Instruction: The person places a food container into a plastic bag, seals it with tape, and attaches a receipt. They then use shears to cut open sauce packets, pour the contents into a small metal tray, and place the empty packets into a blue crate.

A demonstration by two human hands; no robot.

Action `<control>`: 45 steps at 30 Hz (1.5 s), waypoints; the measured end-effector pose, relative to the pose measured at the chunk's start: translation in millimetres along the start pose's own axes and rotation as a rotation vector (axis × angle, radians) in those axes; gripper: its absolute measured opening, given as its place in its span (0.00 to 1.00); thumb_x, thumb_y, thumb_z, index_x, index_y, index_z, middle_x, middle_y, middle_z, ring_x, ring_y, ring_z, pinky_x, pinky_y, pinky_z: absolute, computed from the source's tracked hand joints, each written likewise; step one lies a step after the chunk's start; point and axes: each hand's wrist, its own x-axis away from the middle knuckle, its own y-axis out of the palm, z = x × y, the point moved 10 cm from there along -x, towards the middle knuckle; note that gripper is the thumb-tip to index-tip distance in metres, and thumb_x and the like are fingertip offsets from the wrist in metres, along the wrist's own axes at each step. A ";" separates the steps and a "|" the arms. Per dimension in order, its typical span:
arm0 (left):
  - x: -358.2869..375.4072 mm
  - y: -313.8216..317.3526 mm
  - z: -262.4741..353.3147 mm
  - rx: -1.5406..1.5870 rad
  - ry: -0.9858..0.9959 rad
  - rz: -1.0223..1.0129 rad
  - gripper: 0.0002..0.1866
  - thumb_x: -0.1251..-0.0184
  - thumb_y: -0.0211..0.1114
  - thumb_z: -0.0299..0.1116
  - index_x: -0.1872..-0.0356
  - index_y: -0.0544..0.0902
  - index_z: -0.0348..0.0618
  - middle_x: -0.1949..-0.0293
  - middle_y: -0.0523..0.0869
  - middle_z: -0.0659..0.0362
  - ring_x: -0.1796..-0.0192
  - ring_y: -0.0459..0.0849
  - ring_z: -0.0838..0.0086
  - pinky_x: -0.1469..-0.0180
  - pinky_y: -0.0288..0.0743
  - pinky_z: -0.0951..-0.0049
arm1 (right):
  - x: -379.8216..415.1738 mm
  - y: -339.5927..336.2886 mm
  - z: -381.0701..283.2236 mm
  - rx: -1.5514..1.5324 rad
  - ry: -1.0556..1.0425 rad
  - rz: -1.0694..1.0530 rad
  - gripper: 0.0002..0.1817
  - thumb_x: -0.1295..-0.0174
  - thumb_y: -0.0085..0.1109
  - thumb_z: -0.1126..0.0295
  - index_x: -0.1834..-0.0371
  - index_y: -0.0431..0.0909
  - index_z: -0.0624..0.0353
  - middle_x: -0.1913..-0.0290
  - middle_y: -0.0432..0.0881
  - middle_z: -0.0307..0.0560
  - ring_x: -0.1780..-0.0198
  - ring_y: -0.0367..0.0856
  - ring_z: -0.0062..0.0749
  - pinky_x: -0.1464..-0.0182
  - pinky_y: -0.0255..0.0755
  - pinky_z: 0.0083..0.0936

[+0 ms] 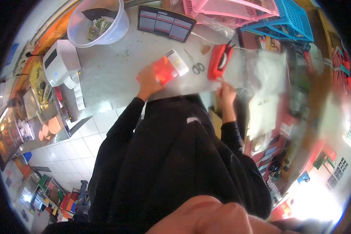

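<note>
My left hand grips the near left edge of a red packet on the metal counter. A white printed label covers the packet's far right side. My right hand is at the near end of a red tape dispenser, its fingers pinched at the end of the tape. The roll sits inside the dispenser. Between the packet and the dispenser lies a pair of scissors with dark handles.
A label printer with a paper strip hanging out stands at the left. Behind are a clear tub with green-filled bags, a tablet, a pink basket and a blue basket. Plastic bags hang on the right.
</note>
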 end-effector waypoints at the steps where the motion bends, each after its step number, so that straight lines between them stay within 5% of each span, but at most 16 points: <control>1: 0.4 -0.4 0.1 0.029 0.003 -0.003 0.61 0.79 0.78 0.54 0.35 0.56 0.45 0.52 0.68 0.50 0.47 0.67 0.56 0.49 0.58 0.54 | 14.1 -2.7 11.8 0.083 0.045 0.025 0.17 0.43 0.62 0.66 0.58 0.73 0.69 0.80 0.78 0.49 0.87 0.74 0.29 0.86 0.65 0.22; 4: -2.7 -4.7 0.7 0.091 0.014 0.015 0.61 0.78 0.77 0.53 0.35 0.56 0.45 0.51 0.68 0.49 0.47 0.68 0.55 0.49 0.58 0.54 | 23.5 -4.1 23.1 0.200 0.125 0.075 0.14 0.45 0.64 0.64 0.67 0.78 0.67 0.82 0.78 0.47 0.87 0.75 0.27 0.86 0.65 0.21; 7: -2.3 -5.0 -6.8 0.151 -0.038 0.013 0.60 0.78 0.77 0.52 0.35 0.57 0.45 0.51 0.68 0.48 0.47 0.68 0.54 0.48 0.58 0.53 | 0.5 -1.8 8.8 0.994 -0.101 -0.032 0.15 0.46 0.64 0.59 0.77 0.82 0.62 0.85 0.79 0.43 0.86 0.76 0.24 0.82 0.69 0.20; 10: -0.7 -13.6 -16.0 0.223 -0.132 0.025 0.59 0.77 0.77 0.51 0.36 0.57 0.45 0.50 0.69 0.47 0.47 0.68 0.54 0.47 0.58 0.52 | 10.0 -10.3 42.3 0.979 0.154 -0.169 0.14 0.46 0.64 0.59 0.75 0.83 0.61 0.85 0.79 0.44 0.86 0.75 0.23 0.81 0.69 0.20; 17: 4.2 -61.6 18.7 0.046 -0.252 0.157 0.58 0.77 0.76 0.51 0.36 0.59 0.47 0.52 0.69 0.50 0.48 0.68 0.55 0.46 0.56 0.53 | 108.7 217.4 -37.1 0.669 -0.313 -0.704 0.18 0.47 0.65 0.54 0.74 0.82 0.60 0.81 0.81 0.42 0.79 0.79 0.23 0.73 0.71 0.22; 21: 6.7 -97.7 23.2 0.047 -0.296 0.327 0.57 0.78 0.75 0.51 0.36 0.59 0.47 0.54 0.69 0.52 0.48 0.68 0.56 0.44 0.54 0.53 | 96.0 214.0 -43.1 0.989 -0.398 -0.383 0.30 0.61 0.68 0.39 0.88 0.77 0.59 0.86 0.77 0.43 0.82 0.77 0.33 0.74 0.70 0.28; 24: 16.6 -109.0 10.6 0.136 -0.375 0.324 0.56 0.76 0.76 0.51 0.37 0.61 0.46 0.52 0.70 0.50 0.47 0.69 0.54 0.43 0.58 0.54 | 99.1 217.3 -52.4 1.076 -0.381 -0.430 0.31 0.62 0.68 0.38 0.90 0.76 0.59 0.86 0.76 0.44 0.82 0.76 0.34 0.75 0.70 0.30; 27: 18.6 -85.4 -12.6 0.549 -0.424 0.102 0.46 0.61 0.72 0.47 0.40 0.62 0.35 0.48 0.72 0.46 0.48 0.73 0.56 0.47 0.68 0.58 | 82.4 217.2 -23.5 0.957 -0.257 -0.538 0.31 0.58 0.68 0.40 0.91 0.75 0.60 0.87 0.74 0.41 0.83 0.74 0.25 0.78 0.66 0.23; 29: 24.1 -32.6 -15.9 1.284 -0.431 -0.041 0.40 0.54 0.69 0.42 0.41 0.63 0.33 0.46 0.73 0.48 0.44 0.73 0.62 0.43 0.69 0.67 | 84.1 216.6 -7.9 0.862 -0.102 -0.627 0.29 0.54 0.67 0.42 0.89 0.75 0.59 0.87 0.74 0.38 0.83 0.72 0.20 0.80 0.64 0.20; 31: 29.4 -5.6 -23.7 1.406 -0.423 -0.142 0.40 0.53 0.68 0.40 0.39 0.61 0.33 0.47 0.74 0.50 0.47 0.76 0.65 0.45 0.71 0.68 | 110.6 232.4 9.3 0.371 0.213 -0.913 0.22 0.46 0.63 0.48 0.83 0.77 0.56 0.83 0.75 0.34 0.84 0.69 0.15 0.81 0.59 0.14; 34: 35.4 -16.3 -1.7 1.683 -0.405 -0.353 0.39 0.52 0.66 0.36 0.38 0.61 0.34 0.49 0.76 0.53 0.52 0.80 0.70 0.49 0.74 0.70 | 114.3 238.0 37.3 0.245 0.360 -1.062 0.18 0.40 0.59 0.53 0.78 0.78 0.55 0.82 0.75 0.33 0.84 0.66 0.13 0.81 0.57 0.12; 38: 51.0 -13.2 5.5 1.996 -0.477 -0.539 0.35 0.49 0.64 0.32 0.38 0.62 0.37 0.47 0.75 0.53 0.48 0.77 0.72 0.49 0.75 0.72 | 85.3 231.8 48.3 0.555 0.170 -0.988 0.15 0.44 0.62 0.55 0.78 0.79 0.54 0.81 0.76 0.35 0.82 0.71 0.20 0.78 0.64 0.18; 40: 40.7 -5.1 -10.5 1.877 -0.405 -0.400 0.38 0.53 0.68 0.35 0.39 0.64 0.36 0.48 0.76 0.53 0.46 0.76 0.69 0.46 0.72 0.71 | 48.4 217.8 1.9 1.039 -0.652 -0.484 0.13 0.49 0.66 0.57 0.74 0.79 0.54 0.74 0.79 0.42 0.73 0.76 0.33 0.68 0.71 0.32; 41: 33.6 -15.9 -27.9 1.487 -0.336 -0.224 0.40 0.57 0.71 0.36 0.39 0.64 0.36 0.47 0.76 0.52 0.45 0.75 0.68 0.44 0.70 0.69 | 43.4 216.9 -12.5 1.063 -0.887 -0.352 0.18 0.56 0.69 0.57 0.67 0.77 0.55 0.64 0.78 0.48 0.61 0.77 0.44 0.57 0.70 0.43; 42: 28.1 -35.7 -37.5 1.091 -0.263 -0.057 0.43 0.60 0.73 0.37 0.39 0.64 0.35 0.47 0.75 0.52 0.44 0.74 0.66 0.42 0.68 0.67 | 34.7 218.5 -12.4 1.062 -0.889 -0.356 0.18 0.56 0.69 0.57 0.67 0.77 0.55 0.64 0.78 0.48 0.61 0.77 0.44 0.57 0.70 0.43; 45: 23.9 -43.5 -54.2 0.853 -0.346 -0.017 0.51 0.69 0.77 0.42 0.39 0.63 0.34 0.47 0.74 0.47 0.43 0.72 0.57 0.40 0.65 0.63 | -22.4 204.0 16.6 1.233 -0.499 -0.270 0.26 0.60 0.72 0.59 0.63 0.68 0.56 0.64 0.78 0.48 0.59 0.78 0.42 0.56 0.71 0.38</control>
